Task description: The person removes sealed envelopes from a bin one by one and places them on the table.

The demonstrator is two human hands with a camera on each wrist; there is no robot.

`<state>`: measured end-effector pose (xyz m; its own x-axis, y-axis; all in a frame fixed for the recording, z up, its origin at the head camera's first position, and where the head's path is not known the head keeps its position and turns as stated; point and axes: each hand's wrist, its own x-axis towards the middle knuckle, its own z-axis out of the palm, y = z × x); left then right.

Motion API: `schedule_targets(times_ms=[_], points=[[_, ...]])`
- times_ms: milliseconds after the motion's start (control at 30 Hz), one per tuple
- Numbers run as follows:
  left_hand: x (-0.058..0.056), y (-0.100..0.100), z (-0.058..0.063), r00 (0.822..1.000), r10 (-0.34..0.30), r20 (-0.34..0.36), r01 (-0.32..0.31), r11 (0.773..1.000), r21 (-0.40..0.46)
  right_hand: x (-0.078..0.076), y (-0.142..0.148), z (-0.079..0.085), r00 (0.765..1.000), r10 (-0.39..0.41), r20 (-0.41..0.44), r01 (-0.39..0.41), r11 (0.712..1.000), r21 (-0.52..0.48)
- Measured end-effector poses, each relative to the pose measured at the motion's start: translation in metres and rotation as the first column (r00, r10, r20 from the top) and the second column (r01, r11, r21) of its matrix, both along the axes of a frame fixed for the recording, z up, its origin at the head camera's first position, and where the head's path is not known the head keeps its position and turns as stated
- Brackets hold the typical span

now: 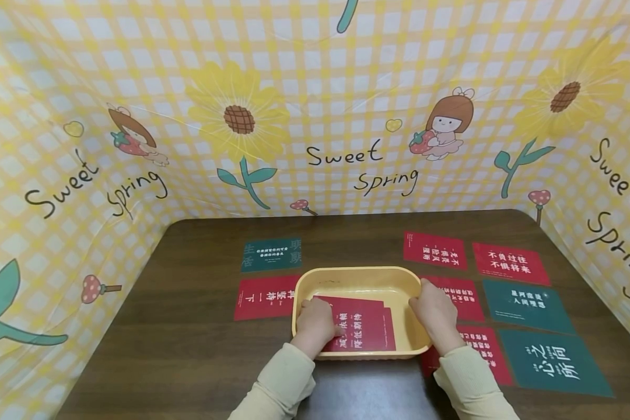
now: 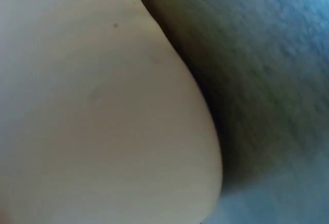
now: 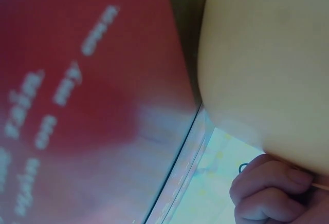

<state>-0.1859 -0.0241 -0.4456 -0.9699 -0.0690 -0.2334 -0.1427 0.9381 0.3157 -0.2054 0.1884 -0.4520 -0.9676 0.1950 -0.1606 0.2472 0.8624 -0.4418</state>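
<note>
A checked cloth [image 1: 341,105] stands as a backdrop on three sides of the brown table [image 1: 189,361], apparently to screen the work area off. The yellow tray [image 1: 405,326] sits near the middle of the table, between the spread cards, which probably suits both hands since each reaches it easily. The right hand [image 1: 437,309] grips its right rim, fingers curled around the edge, seemingly to keep it steady. The left hand [image 1: 315,321] reaches over the left wall, one digit laid on the card inside; I cannot tell whether its hidden fingers pinch that card, the wall or nothing, and the left wrist view is too blurred to help. The red cards [image 1: 375,329] lie overlapped in the tray's left half, just under that hand, perhaps so the walls keep them together. At left, a green card [image 1: 271,255] lies behind a red card [image 1: 268,297] partly covered by the tray. At right, more cards [image 1: 527,306] lie in rough rows, mostly apart, likely so each face shows; the arm hides parts of the nearest.
</note>
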Motion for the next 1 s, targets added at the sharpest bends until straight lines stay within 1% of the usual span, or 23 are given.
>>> schedule_targets(times_ms=[167,300,433,700,1000], points=[[-0.0007,-0.0001,0.0005,1.000,0.025,0.012,-0.026,0.997,0.067,0.0002,0.0002,0.0004,1.000,0.001,0.010,-0.001,1.000,0.001],[-0.0014,-0.0003,0.0017,0.998,0.055,0.029,-0.058,0.992,0.108,0.0004,0.0001,0.0012,1.000,-0.002,0.012,0.002,1.000,-0.001],[-0.0014,-0.0011,0.0017,0.997,0.066,0.044,-0.072,0.987,0.141,0.0004,-0.0003,0.0017,1.000,-0.004,0.017,0.004,1.000,0.001],[-0.0031,-0.0022,0.0006,0.999,0.029,0.025,-0.031,0.994,0.109,-0.0002,-0.0004,0.0014,1.000,0.000,-0.002,0.000,1.000,0.003],[-0.0034,-0.0043,-0.0010,1.000,-0.020,0.024,0.017,0.993,0.116,-0.0003,-0.0005,0.0010,1.000,-0.002,0.009,0.002,1.000,-0.002]])
